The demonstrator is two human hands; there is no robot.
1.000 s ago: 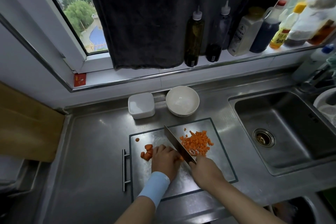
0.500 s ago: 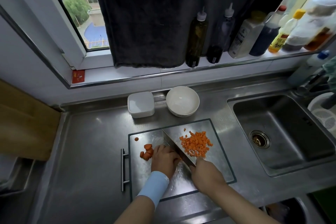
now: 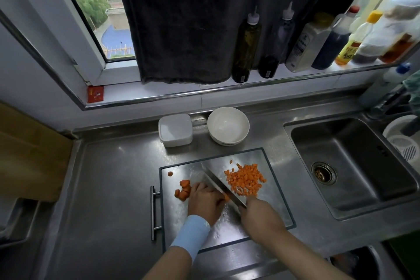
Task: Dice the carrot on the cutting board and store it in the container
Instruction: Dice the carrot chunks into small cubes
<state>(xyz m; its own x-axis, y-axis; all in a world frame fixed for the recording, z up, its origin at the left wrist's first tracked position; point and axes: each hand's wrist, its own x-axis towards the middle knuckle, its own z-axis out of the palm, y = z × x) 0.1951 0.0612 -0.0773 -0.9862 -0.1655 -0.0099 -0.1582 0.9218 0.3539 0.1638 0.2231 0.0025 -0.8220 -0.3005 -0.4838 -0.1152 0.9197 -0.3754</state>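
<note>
We see a stainless worktop (image 3: 109,188) under a window (image 3: 95,7), with a dark cloth (image 3: 181,18) hanging over the sill and bottles (image 3: 246,45) lined up beside it. A sink (image 3: 354,161) lies to the right. On the steel cutting board (image 3: 177,218) the right hand (image 3: 261,213) grips a knife (image 3: 219,183). The left hand (image 3: 205,200) curls its fingers on a carrot piece (image 3: 226,197) at the blade. Diced carrot (image 3: 245,179) lies right of the blade and carrot chunks (image 3: 183,190) lie left of it. The container (image 3: 175,129) and a white bowl (image 3: 228,125) stand behind the board.

right hand (image 3: 261,216) grips steel cleaver (image 3: 218,183) mid-board | left hand (image 3: 205,200) holds orange carrot piece (image 3: 226,197) against blade | diced orange carrot cubes (image 3: 245,180) heaped toward far right corner of shiny steel cutting board (image 3: 175,218)
</note>
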